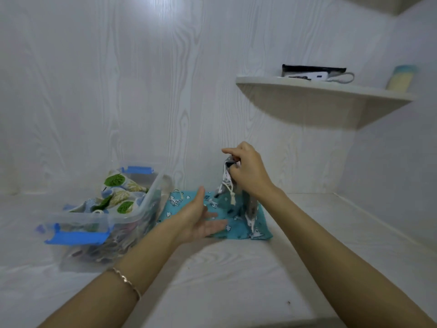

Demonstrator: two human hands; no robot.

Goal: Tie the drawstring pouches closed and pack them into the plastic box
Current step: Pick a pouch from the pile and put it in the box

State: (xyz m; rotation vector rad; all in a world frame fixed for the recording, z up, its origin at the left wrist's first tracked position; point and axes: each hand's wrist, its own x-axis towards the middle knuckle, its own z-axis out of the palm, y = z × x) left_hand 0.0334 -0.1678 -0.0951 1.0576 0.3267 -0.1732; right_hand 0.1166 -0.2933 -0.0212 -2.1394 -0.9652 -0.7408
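My right hand (246,171) pinches the gathered top of a grey patterned drawstring pouch (227,185) and holds it upright, its white cord dangling with a bead at the end. Under it a teal pouch (179,204) with white animal prints lies flat on the white surface. My left hand (201,221) hovers palm up with straight fingers over the teal pouch, just left of the grey one. A clear plastic box (125,218) with blue clips stands at the left, holding a leaf-print pouch (118,192) on top of other pouches.
White wood-grain walls close in behind and to the right. A corner shelf (260,81) at the upper right carries a black pouch (314,72) and a yellow and blue cup (402,78). A bracelet is on my left wrist.
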